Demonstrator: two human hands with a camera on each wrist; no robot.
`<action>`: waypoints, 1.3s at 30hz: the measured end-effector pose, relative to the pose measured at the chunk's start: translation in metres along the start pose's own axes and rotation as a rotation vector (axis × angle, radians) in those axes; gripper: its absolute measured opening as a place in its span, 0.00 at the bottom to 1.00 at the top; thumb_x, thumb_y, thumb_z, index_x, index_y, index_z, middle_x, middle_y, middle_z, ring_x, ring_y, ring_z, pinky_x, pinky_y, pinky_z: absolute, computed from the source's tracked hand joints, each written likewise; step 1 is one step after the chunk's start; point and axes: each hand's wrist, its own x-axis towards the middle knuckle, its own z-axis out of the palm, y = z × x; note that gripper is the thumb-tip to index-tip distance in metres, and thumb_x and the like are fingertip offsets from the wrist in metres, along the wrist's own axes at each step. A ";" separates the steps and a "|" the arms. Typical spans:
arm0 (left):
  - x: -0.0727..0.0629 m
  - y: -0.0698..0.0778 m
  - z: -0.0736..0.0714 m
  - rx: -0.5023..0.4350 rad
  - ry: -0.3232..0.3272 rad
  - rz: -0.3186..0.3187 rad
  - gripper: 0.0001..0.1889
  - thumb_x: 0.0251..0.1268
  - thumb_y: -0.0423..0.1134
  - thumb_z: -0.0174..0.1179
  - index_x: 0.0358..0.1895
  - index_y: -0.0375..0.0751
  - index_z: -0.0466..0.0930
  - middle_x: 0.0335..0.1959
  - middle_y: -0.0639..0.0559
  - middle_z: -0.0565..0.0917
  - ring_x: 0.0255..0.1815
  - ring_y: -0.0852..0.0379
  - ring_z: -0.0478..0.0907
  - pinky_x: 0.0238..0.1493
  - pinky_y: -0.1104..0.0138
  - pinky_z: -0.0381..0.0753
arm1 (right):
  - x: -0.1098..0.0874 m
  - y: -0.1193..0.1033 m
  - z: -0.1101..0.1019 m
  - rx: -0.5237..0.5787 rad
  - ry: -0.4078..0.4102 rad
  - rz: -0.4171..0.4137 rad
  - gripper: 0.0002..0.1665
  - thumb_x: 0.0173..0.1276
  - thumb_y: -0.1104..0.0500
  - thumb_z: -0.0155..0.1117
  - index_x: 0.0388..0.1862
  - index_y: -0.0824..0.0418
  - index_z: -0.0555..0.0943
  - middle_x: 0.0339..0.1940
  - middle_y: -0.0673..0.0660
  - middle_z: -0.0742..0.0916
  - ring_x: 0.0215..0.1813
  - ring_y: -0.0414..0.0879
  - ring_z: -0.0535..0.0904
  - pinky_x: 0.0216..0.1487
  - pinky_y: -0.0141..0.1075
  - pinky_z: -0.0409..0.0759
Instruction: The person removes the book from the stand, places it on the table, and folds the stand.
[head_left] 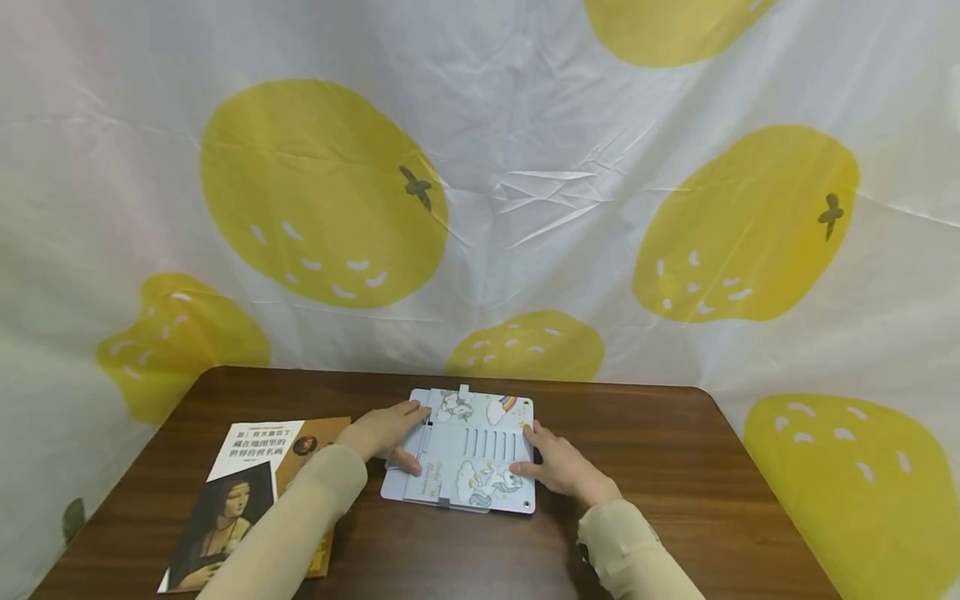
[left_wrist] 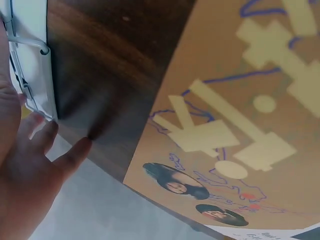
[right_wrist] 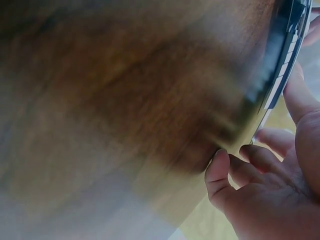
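A flat, pale case [head_left: 442,450] with unicorns, clouds and a rainbow lies in the middle of the wooden table. Several narrow slots run across its centre, and small tabs stick out at its far and near edges. My left hand [head_left: 384,435] holds its left side, thumb lower than the fingers. On the opposite side, my right hand [head_left: 561,467] grips the edge, its thumb over the printed face. Black and white segments show along the case's edge [right_wrist: 280,75] in the right wrist view. A white side of the case [left_wrist: 50,80] meets the left fingertips in the left wrist view.
Left of the case, partly under my left sleeve [head_left: 281,525], lies a book [head_left: 232,508] with a portrait on its white and brown cover. The brown table [head_left: 675,500] extends to the right. Behind it hangs a white curtain [head_left: 540,250] with yellow fruit prints.
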 end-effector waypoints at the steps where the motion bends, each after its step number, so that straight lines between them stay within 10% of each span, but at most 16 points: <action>1: 0.000 0.000 0.001 -0.001 0.002 0.001 0.56 0.43 0.64 0.70 0.76 0.43 0.57 0.76 0.39 0.57 0.75 0.42 0.54 0.70 0.50 0.59 | 0.000 0.000 0.000 -0.002 -0.003 0.003 0.46 0.65 0.44 0.68 0.72 0.71 0.64 0.71 0.76 0.64 0.71 0.67 0.62 0.69 0.54 0.62; 18: 0.009 0.003 0.014 -0.144 0.021 -0.052 0.45 0.54 0.57 0.68 0.72 0.38 0.64 0.74 0.36 0.60 0.75 0.40 0.54 0.71 0.49 0.56 | 0.006 0.005 -0.011 -0.006 -0.030 0.062 0.45 0.67 0.45 0.66 0.74 0.66 0.63 0.70 0.70 0.70 0.72 0.68 0.59 0.70 0.58 0.58; 29: -0.013 0.005 0.014 -0.263 -0.037 -0.072 0.41 0.69 0.55 0.58 0.75 0.33 0.56 0.76 0.31 0.49 0.76 0.34 0.42 0.72 0.41 0.43 | 0.009 0.001 -0.005 -0.003 -0.018 0.029 0.44 0.67 0.46 0.66 0.73 0.68 0.63 0.70 0.69 0.70 0.73 0.65 0.60 0.71 0.55 0.58; 39: -0.027 0.016 0.022 -0.337 0.062 -0.115 0.34 0.67 0.47 0.62 0.72 0.35 0.64 0.74 0.30 0.55 0.76 0.33 0.45 0.71 0.39 0.46 | 0.012 -0.013 -0.015 -0.102 -0.080 0.058 0.42 0.61 0.46 0.73 0.68 0.65 0.71 0.70 0.69 0.69 0.70 0.62 0.65 0.68 0.53 0.64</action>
